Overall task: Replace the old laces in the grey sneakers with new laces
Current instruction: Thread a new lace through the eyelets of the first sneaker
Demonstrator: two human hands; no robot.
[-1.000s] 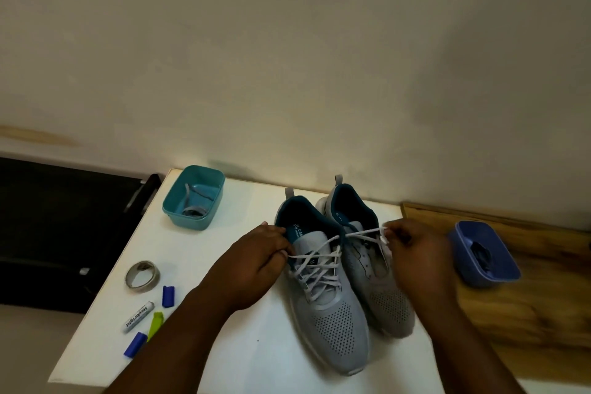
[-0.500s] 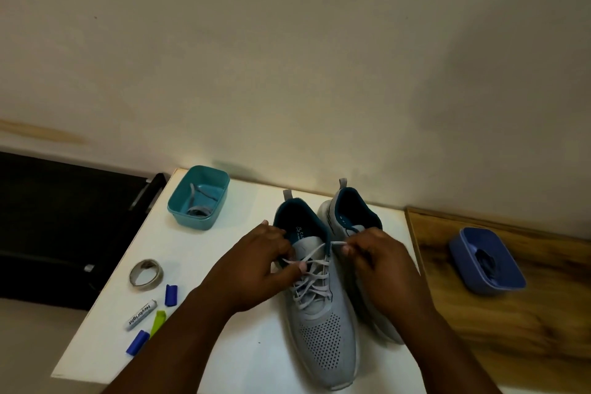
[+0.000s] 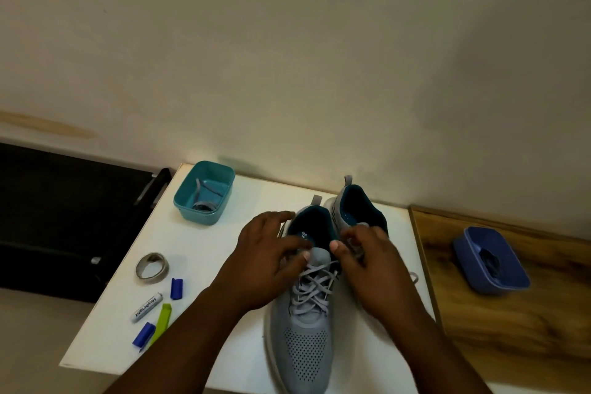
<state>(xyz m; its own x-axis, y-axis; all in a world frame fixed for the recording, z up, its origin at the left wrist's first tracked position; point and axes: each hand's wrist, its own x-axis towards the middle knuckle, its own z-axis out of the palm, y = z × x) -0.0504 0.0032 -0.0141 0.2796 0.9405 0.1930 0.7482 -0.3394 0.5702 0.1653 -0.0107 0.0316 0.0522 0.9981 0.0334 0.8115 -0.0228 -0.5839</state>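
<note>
Dim, warm indoor light, brightest along the far edge of the white desk (image 3: pixel 256 201). Soft shadows beside the teal tub (image 3: pixel 204 192). Slightly blurred throughout, grainy; wide-angle bending toward the edges; no glare.

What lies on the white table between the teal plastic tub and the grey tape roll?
Nothing: in the head view the white table is bare between the teal plastic tub and the grey tape roll.

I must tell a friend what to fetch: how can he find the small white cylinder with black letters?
On the white table, look left of the grey sneakers. The white cylinder lies below a tape ring; only it carries printed lettering.
</note>
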